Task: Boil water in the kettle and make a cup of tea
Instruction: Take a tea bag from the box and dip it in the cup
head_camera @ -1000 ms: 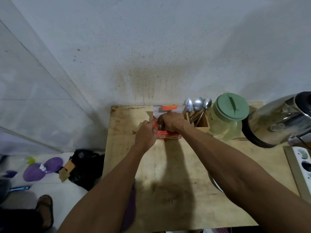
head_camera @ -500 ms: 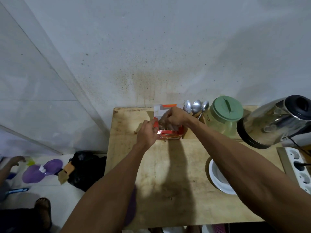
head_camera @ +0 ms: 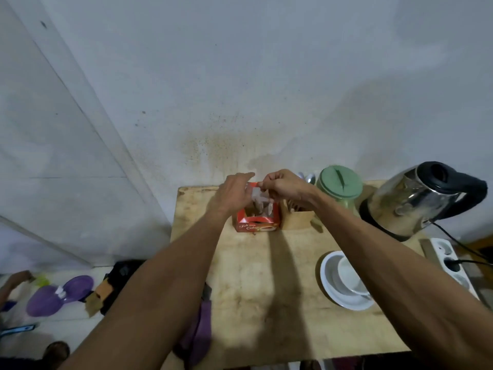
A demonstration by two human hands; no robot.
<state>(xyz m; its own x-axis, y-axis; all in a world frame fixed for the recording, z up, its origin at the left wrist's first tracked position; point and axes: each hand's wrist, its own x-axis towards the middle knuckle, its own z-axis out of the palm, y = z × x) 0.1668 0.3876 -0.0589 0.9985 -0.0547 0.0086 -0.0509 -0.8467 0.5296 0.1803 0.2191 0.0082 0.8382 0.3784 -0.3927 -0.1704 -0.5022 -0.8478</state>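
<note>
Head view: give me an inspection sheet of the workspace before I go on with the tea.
Surface: wooden table, stained.
Job's things: red tea box open at the back; tea bags held just above it; kettle at right; white cup on saucer, front right.
Clutter: green-lidded jar; wooden holder with spoons; purple cloth at the front edge.
Hands: right hand, fingers pinching the tea bags; left hand beside them, grip unclear.
Cables: black cord leaves the kettle; a plug sits in the power strip.
Surroundings: spattered wall; on the floor a purple lid, black bag, another person's hand.
</note>
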